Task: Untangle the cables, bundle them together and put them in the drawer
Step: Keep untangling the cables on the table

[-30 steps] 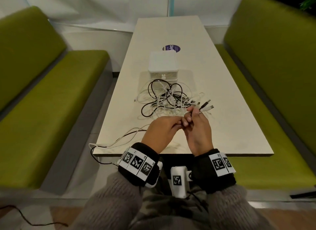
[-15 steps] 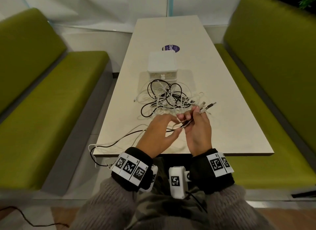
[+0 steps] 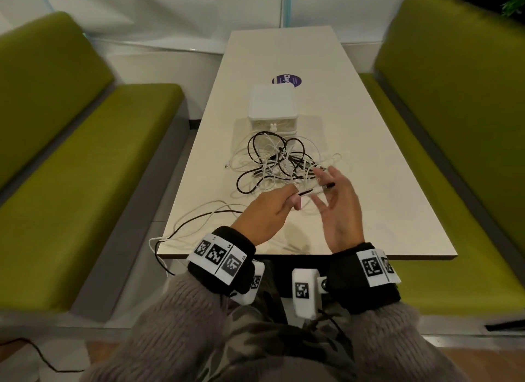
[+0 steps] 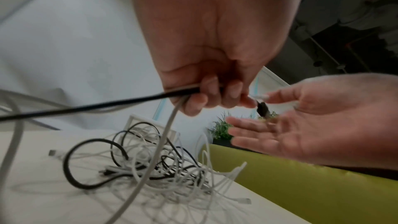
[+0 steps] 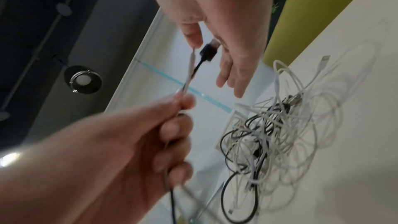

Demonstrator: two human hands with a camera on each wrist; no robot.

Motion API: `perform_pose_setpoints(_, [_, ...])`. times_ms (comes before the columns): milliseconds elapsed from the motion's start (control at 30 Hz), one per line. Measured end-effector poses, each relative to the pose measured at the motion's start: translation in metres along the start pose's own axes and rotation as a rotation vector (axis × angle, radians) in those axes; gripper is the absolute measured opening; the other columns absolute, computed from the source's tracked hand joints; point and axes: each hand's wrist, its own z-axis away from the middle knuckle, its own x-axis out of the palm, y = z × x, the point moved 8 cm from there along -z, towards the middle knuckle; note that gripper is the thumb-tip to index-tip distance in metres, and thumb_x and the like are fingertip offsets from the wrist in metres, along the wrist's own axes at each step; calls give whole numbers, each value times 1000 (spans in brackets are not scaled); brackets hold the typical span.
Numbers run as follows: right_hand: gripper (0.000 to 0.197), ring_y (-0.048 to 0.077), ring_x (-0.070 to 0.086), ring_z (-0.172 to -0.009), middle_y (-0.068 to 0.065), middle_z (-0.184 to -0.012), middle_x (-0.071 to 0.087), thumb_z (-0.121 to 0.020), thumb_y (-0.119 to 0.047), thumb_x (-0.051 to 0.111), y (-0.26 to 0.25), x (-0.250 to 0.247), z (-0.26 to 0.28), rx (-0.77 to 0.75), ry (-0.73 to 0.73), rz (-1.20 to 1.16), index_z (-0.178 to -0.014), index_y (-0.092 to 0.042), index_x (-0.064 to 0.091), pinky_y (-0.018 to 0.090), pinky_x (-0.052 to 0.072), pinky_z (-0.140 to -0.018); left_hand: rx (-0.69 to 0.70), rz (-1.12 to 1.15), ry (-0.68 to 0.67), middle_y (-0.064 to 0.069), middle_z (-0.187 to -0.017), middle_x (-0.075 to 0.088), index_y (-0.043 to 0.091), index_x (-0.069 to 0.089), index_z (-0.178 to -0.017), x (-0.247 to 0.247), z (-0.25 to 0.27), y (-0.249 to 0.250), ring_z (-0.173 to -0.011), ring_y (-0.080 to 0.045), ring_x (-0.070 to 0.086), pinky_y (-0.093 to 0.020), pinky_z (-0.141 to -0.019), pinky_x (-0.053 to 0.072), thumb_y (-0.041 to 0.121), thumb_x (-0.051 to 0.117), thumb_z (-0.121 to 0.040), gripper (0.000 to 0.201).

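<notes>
While I read the table from left to right, these are my notes.

Loose runs: a black cable (image 3: 199, 218) and a white cable (image 3: 196, 208) trail from my left hand over the near-left corner of the table (image 3: 397, 211) and droop off its edge. I judge both light and limp; they will sag wherever unsupported.

Left hand: my left hand (image 3: 264, 214) is curled round those two cables a little behind their plugs, fingers clenched on them in the left wrist view. I think that is the right place to hold, on the jacket just behind the stiff plug bodies, not on the metal tips.

Plug ends: the black plug (image 5: 210, 51) and a pale one beside it stick out toward my right palm.

Right hand: my right hand (image 3: 338, 208) is spread, fingers straight, gripping nothing; whether the plugs touch it I cannot tell.

Tangle: the heap of cables (image 3: 284, 165) lies mid-table, just beyond both hands, black and white loops crossed. The smooth jackets look likely to slide, and I expect hard tugs to tighten knots.

Drawer: the white drawer box (image 3: 272, 106) sits just behind the heap, and looks closed.
</notes>
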Motion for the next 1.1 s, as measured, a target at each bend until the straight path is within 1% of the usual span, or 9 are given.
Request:
perform_pose_setpoints(200, [46,9,64,-93,5,-103,74,-104,-32,28,0,7,-4,15,-94,271,-111,-7,66,26,43,-75,-6,-90,-175,2,-90,59,19,51,-92,10,2,4,-80,-16,51,-36,-77,42,30,31,-101,25])
perform_pose_setpoints(333, [31,16,60,-67,-2,-98,73,-104,-22,35,0,18,5,-225,-69,521,-105,-16,66,27,43,-48,-49,-206,-245,-9,-98,63,8,50,-96,26,-6,5,-86,-27,58,-45,-81,47,19,31,-100,22])
perform_pose_setpoints(400, [24,15,64,-84,-3,-107,71,-102,-17,40,-5,14,3,-300,-45,519,-112,-19,62,27,48,-54,-52,-168,-223,-11,-96,63,10,47,-93,29,-8,5,-84,-29,59,-46,-80,48,17,32,-100,18])
perform_pose_setpoints(467, [27,13,59,-110,1,-123,63,-99,-21,50,-3,1,-3,-240,-2,376,-125,-18,52,24,51,-79,-55,-89,-167,-10,-89,61,12,45,-89,27,-8,6,-79,-27,56,-44,-78,47,22,31,-101,21])
perform_pose_setpoints(567, [68,11,54,-119,2,-131,57,-81,-49,66,19,-11,-9,43,-65,180,-134,-11,47,35,40,-106,-59,39,-24,-9,-80,55,12,41,-86,13,-11,14,-73,-25,50,-40,-72,43,27,30,-102,25])
perform_pose_setpoints(700, [44,15,64,-110,7,-114,70,-99,-38,44,35,8,6,185,-303,245,-117,-2,63,29,51,-91,-83,83,-114,-17,-99,60,0,49,-105,19,-16,22,-91,-28,58,-33,-79,45,17,30,-101,26])
perform_pose_setpoints(833, [40,13,67,-103,4,-104,73,-103,-27,36,25,8,4,39,-172,275,-101,-5,69,22,53,-79,-86,63,-229,-19,-106,59,2,47,-115,34,-16,14,-97,-29,58,-34,-84,45,19,31,-101,28])
perform_pose_setpoints(967, [39,22,71,-80,6,-66,70,-105,-28,30,9,-16,-8,65,29,-83,-75,-10,48,32,55,-75,-111,23,-271,-20,-91,55,7,45,-92,39,-10,-1,-89,-33,51,-27,-72,32,25,30,-102,25])
perform_pose_setpoints(1100, [37,24,68,-99,9,-84,74,-104,-32,27,7,-14,-11,51,-25,-122,-85,-13,52,34,50,-80,-69,57,-187,-3,-81,48,14,39,-94,39,-18,3,-76,-21,46,-31,-71,35,26,29,-102,17])
